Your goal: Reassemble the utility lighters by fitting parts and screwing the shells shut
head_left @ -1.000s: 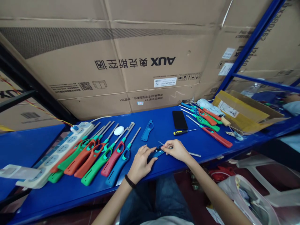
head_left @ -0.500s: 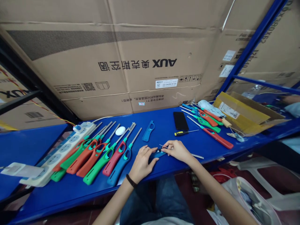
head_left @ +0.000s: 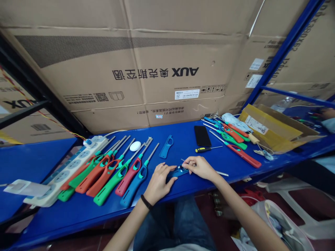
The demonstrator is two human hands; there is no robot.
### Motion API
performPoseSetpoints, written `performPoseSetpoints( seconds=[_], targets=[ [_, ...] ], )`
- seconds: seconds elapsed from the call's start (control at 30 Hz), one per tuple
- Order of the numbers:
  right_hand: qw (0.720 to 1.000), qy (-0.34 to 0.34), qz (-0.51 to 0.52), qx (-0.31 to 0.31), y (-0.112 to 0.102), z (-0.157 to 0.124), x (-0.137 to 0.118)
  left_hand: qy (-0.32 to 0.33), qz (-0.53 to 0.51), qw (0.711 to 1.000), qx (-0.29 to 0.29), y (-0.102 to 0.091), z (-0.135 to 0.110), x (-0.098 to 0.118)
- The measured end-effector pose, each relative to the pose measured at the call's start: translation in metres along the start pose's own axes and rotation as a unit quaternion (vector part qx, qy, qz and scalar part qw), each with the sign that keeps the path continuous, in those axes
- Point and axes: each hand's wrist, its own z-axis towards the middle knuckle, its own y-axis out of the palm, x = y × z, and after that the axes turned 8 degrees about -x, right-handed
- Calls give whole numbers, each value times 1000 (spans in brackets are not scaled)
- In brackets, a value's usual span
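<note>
My left hand (head_left: 159, 183) rests on a small blue plastic lighter part (head_left: 179, 171), with its fingers curled over it. Just to the right, my right hand (head_left: 199, 168) pinches something tiny at that part, and the pinched item is hidden by the fingers. A thin metal rod (head_left: 222, 173) sticks out past my right hand. To the left lies a row of utility lighters in green, orange, red and blue, the nearest being a blue lighter (head_left: 136, 184). A loose blue lighter casing (head_left: 166, 147) lies above my hands.
A yellow-handled screwdriver (head_left: 202, 149) and a black phone (head_left: 202, 136) lie on the blue shelf (head_left: 183, 144). More lighters lie at right, a power strip (head_left: 70, 167) at left. A cardboard box (head_left: 269, 127) stands at right. A co-worker's hand (head_left: 328, 113) shows beyond the shelf.
The view has shifted slightly, so the bench sits a little further right and lower. My hands keep the same hold on the blue part.
</note>
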Motion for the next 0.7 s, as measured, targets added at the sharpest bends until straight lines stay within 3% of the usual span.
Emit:
performPoseSetpoints(
  seconds=[0.1,0.27,0.7],
  targets=[
    [1000,7,-7,7,-5,-4,0,-3,-8,1000,-6,-2,0,0],
    [999,5,4,-43,-2,-7,-4,-14,-7,1000,-14,-2,-1,0],
    [996,34,-68,-37,8,13,-11,-9,9,1000,-12,-1,-1,2]
  ],
)
